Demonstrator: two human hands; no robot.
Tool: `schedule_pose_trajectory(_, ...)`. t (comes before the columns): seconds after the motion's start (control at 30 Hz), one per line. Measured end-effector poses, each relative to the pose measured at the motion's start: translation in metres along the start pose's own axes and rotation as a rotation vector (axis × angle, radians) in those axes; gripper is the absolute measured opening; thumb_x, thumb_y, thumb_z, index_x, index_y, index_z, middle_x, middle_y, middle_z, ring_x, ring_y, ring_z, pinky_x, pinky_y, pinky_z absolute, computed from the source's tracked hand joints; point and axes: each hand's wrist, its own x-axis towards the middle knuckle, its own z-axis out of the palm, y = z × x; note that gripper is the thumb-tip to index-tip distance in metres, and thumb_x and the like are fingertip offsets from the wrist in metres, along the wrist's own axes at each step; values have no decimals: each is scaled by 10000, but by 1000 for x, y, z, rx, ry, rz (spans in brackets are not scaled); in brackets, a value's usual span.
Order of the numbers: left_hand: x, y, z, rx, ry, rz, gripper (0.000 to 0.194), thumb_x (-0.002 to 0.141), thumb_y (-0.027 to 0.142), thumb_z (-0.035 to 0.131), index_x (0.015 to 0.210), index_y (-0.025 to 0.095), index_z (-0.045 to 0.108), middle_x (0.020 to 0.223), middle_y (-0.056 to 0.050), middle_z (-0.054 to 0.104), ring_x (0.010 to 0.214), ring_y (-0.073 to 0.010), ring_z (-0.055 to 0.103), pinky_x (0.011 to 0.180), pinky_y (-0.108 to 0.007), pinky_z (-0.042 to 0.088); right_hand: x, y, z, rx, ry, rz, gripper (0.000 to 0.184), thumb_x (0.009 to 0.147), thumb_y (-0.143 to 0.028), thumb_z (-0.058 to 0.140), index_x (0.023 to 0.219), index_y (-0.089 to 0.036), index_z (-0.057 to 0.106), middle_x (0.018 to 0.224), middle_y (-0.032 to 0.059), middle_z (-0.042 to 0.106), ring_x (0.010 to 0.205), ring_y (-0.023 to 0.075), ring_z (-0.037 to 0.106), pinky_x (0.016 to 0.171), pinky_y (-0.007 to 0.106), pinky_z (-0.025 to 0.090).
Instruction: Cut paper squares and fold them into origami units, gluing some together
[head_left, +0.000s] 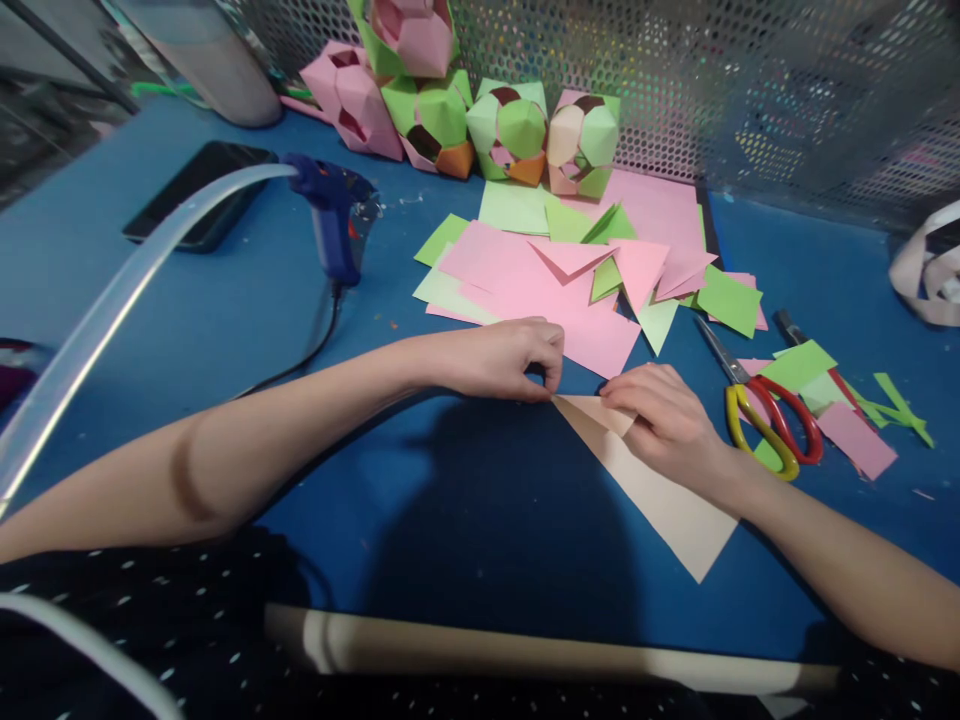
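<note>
A pale peach sheet of paper [660,500], folded into a triangle, lies on the blue table [465,520] in front of me. My left hand [502,358] pinches the sheet's upper tip with curled fingers. My right hand [667,420] lies over the folded upper part and presses it down, fingers bent together on the paper.
Loose pink and green paper sheets [570,280] are piled beyond my hands. Red and yellow scissors [765,410] and paper scraps lie to the right. A blue glue gun [334,215], a black phone [199,190] and several folded paper cubes [517,130] stand further back by a perforated metal screen.
</note>
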Motion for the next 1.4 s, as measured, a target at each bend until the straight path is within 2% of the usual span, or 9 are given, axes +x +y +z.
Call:
schedule_pose_trajectory(0.3,0,-4,1,-10,-2,2,94,800,167,595,796,188,686,808,-18,509,852,-150,497,793,-240,377,-2,2,-2,-76,1,-119,212,835,-114,590,1010,-225,631,1021,57,678,954,210,604,811,380,428)
schedule_pose_trajectory(0.53,0,-7,1,-27,-2,37,98,808,181,611,848,198,699,805,-18,516,850,-148,499,805,-244,382,3,2,-5,-210,-136,-287,201,838,-107,542,1005,-194,612,1017,74,686,964,216,595,824,390,413)
schedule_pose_trajectory(0.77,0,-9,0,-71,1,54,108,806,186,616,854,211,709,809,-19,528,851,-150,509,817,-249,389,3,2,-9,-253,-177,-336,204,833,-153,555,1017,-203,628,1028,59,683,953,215,582,825,396,383)
schedule_pose_trajectory(1.03,0,-8,0,-63,-3,35,106,801,180,612,833,202,711,811,-17,523,850,-141,510,799,-236,389,4,3,-15,-346,-226,-437,114,865,-160,562,930,-221,634,1056,20,690,975,181,582,835,376,364)
schedule_pose_trajectory(1.2,0,-8,0,-57,-8,23,114,791,178,611,827,207,716,822,-22,528,864,-149,509,812,-244,388,5,1,-20,-317,-277,-427,159,875,-151,558,976,-237,645,1016,9,689,979,173,576,834,374,359)
schedule_pose_trajectory(1.4,0,-5,1,-39,-17,11,98,784,208,635,848,210,710,832,-22,509,872,-157,498,797,-242,383,6,-2,-22,-343,-301,-428,144,899,-160,530,937,-231,649,987,8,690,927,168,562,806,373,351)
